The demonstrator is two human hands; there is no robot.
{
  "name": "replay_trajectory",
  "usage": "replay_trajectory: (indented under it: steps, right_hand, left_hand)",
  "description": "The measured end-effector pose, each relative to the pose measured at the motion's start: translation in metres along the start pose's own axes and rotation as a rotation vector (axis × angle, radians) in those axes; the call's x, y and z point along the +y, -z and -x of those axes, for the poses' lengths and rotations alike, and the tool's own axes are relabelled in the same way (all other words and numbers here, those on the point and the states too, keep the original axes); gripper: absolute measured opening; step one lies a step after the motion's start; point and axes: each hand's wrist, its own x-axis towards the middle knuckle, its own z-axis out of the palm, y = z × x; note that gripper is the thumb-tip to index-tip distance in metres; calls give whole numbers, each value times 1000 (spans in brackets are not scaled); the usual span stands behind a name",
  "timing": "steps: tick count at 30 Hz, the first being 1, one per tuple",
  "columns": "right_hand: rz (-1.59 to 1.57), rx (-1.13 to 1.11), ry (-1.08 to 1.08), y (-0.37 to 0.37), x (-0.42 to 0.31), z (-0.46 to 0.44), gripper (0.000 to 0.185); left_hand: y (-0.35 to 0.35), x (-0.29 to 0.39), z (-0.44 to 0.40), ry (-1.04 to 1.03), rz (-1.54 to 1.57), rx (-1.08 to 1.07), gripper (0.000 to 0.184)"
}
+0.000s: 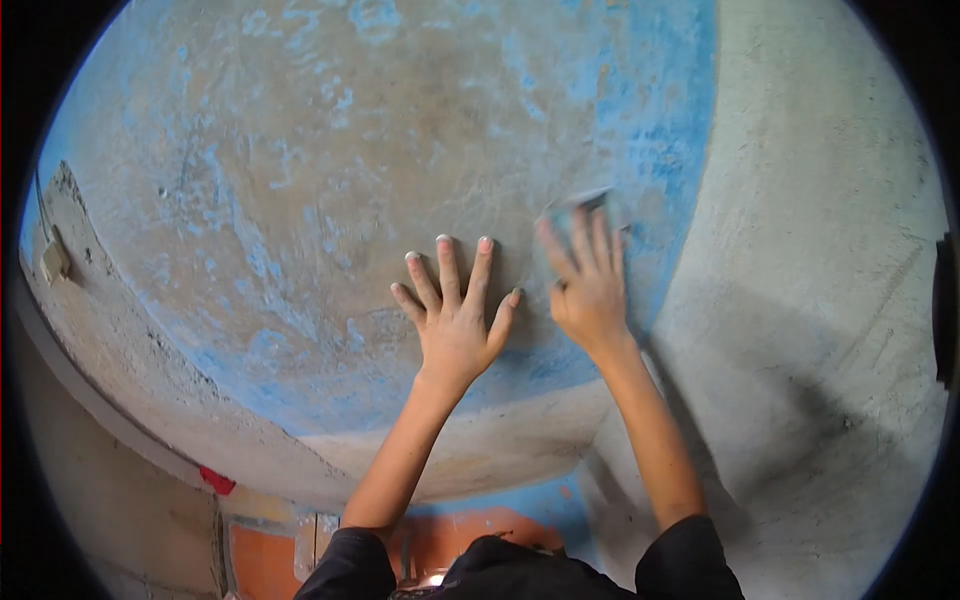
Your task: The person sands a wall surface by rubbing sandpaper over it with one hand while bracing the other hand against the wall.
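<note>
My left hand lies against the wall with its fingers spread, holding nothing; pale dust coats the fingertips. To its right, my right hand presses a piece of sandpaper to the same wall. Motion blurs the fingers and the sheet, and most of the sheet is hidden beneath them; a dark edge shows above the fingertips. The wall surface is grey-brown with worn patches of blue paint, bluer toward the right side.
A bare grey plastered wall adjoins on the right. At the far left, a small socket-like box hangs from a cable. Below are a red scrap and an orange surface. A dark object stands at the right edge.
</note>
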Motion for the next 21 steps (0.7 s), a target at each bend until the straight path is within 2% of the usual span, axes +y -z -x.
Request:
replay_trajectory:
  steps: [2, 3, 6, 7, 10, 11, 14, 15, 18, 21]
  right_hand:
    - [18, -177, 227, -1, 15, 20, 77]
    - [53, -50, 62, -3, 22, 16, 73]
    - [-100, 245, -291, -6, 13, -4, 71]
    - [-66, 165, -221, -11, 2, 6, 61]
    - [-20, -277, 249, -13, -20, 50, 52]
    - [-55, -296, 191, -8, -14, 47, 51]
    - [-163, 216, -247, -25, 3, 35, 67]
    - [-218, 256, -334, -25, -7, 34, 69]
    - [-70, -261, 238, -25, -30, 70, 53]
    - [21, -171, 142, -21, -22, 62, 53]
  left_hand:
    - [-3, -1, 6, 17, -8, -17, 70]
    - [2, -3, 6, 30, 19, -31, 65]
    - [9, -8, 13, 38, 25, -44, 63]
    - [10, -9, 16, 56, 49, -43, 60]
    - [15, -17, 28, 91, 27, -62, 62]
    - [17, -21, 32, 106, 35, -81, 63]
    - [28, -32, 48, 155, 67, -131, 67]
    - [34, -35, 51, 171, 85, -138, 68]
    - [45, -44, 55, 199, 102, -150, 70]
    - [54, -56, 61, 216, 92, -166, 70]
